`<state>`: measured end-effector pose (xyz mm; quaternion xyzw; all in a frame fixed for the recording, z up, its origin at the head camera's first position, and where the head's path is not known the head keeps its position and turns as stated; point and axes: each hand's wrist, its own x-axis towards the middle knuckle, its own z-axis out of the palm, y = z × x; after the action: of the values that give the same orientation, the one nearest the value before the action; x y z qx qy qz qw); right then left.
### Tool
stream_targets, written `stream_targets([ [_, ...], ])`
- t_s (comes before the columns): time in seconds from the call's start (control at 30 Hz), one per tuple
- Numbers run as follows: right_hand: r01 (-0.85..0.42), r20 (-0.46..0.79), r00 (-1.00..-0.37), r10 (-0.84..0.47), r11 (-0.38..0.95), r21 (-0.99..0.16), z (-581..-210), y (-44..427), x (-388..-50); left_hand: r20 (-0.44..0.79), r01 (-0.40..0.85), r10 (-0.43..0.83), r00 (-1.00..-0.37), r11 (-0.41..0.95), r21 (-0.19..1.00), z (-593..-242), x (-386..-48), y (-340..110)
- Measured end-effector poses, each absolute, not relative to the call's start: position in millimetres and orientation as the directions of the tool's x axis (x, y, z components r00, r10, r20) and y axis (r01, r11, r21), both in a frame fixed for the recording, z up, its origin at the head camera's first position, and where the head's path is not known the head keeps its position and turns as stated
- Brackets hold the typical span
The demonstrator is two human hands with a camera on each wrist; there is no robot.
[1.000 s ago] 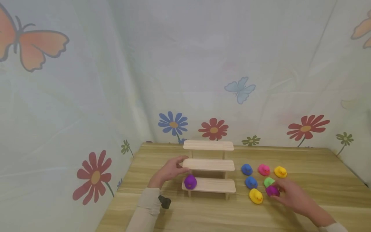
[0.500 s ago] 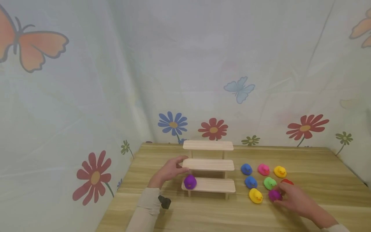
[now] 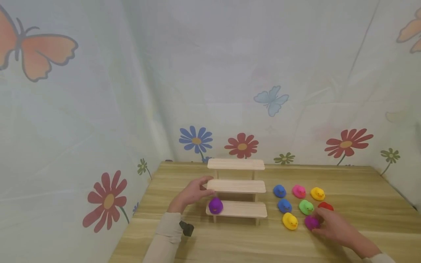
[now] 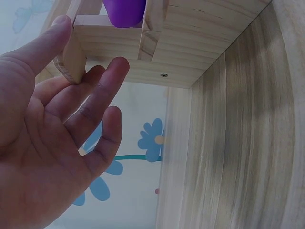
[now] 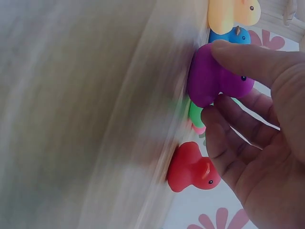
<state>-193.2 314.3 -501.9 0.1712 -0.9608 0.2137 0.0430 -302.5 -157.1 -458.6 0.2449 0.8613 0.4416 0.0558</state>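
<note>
In the head view my right hand [image 3: 337, 225] pinches a purple rubber duck [image 3: 310, 222] low at the table's surface. The right wrist view shows the thumb on one side of that purple duck [image 5: 205, 78] and fingertips on the other. My left hand [image 3: 193, 191] holds the left end of the middle step of a three-step wooden display stand [image 3: 241, 186], thumb on one face and fingers on the other, as the left wrist view shows at the plank [image 4: 71, 59]. Another purple duck [image 3: 215, 206] sits on the lowest step's left end.
Right of the stand are two blue ducks [image 3: 280, 191], a pink duck [image 3: 299, 191], two yellow ducks [image 3: 290, 221] and a green duck [image 3: 306, 207]. A red duck [image 3: 325, 206] is partly behind my right hand. A floral curtain [image 3: 210, 73] surrounds the wooden table [image 3: 230, 244].
My right hand has shifted slightly right and nearer with the purple duck, uncovering the green duck and part of the red one. The left hand keeps its place on the stand.
</note>
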Motion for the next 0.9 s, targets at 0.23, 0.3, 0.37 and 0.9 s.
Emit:
stream_targets([
  [0.23,-0.326,0.14,-0.945,-0.295,0.859,-0.393,-501,313,-194,0.123,0.374,0.477,-0.87,0.477,0.796,-464,-308,-159],
  [0.3,-0.34,0.146,-0.941,-0.307,0.855,-0.393,-501,314,-194,0.122,0.376,0.477,-0.87,0.483,0.791,-463,-307,-159],
  [0.37,-0.351,0.154,-0.936,-0.315,0.851,-0.391,-500,314,-194,0.119,0.372,0.473,-0.873,0.489,0.789,-462,-306,-159],
  [0.9,-0.426,0.26,-0.895,-0.361,0.864,-0.268,-477,284,-190,0.095,0.359,0.472,-0.877,0.51,0.781,-463,-308,-160],
])
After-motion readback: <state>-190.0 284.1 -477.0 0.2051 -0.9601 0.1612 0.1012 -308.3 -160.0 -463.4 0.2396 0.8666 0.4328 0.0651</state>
